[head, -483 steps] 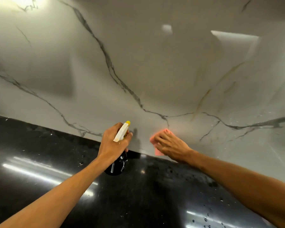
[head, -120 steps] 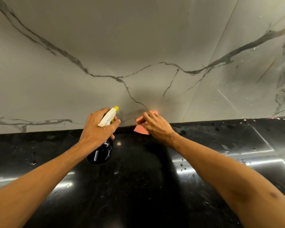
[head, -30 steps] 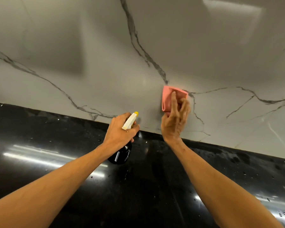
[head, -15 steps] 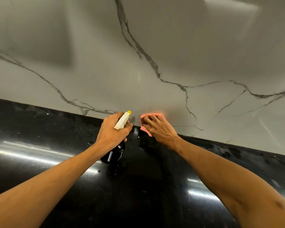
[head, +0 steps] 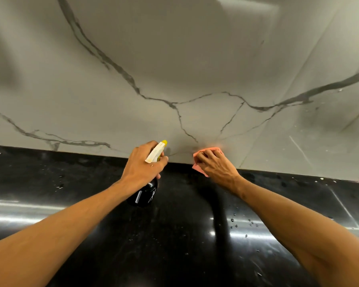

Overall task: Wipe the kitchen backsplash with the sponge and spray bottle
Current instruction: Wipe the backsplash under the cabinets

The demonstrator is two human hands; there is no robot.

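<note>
- While the right hand point(head: 215, 165) presses the pink sponge point(head: 197, 168) flat where backsplash point(head: 174, 59) meets tabletop point(head: 174, 235), that low seam gets wiped.
- The left hand point(head: 141, 166), its grip clenched around the spray bottle point(head: 146, 191), holds it clear, nozzle toward the wall, likely ready to spray.

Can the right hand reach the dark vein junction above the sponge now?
Probably yes. The right hand presses the sponge low on the backsplash, and nothing lies between it and the vein junction above.
</note>
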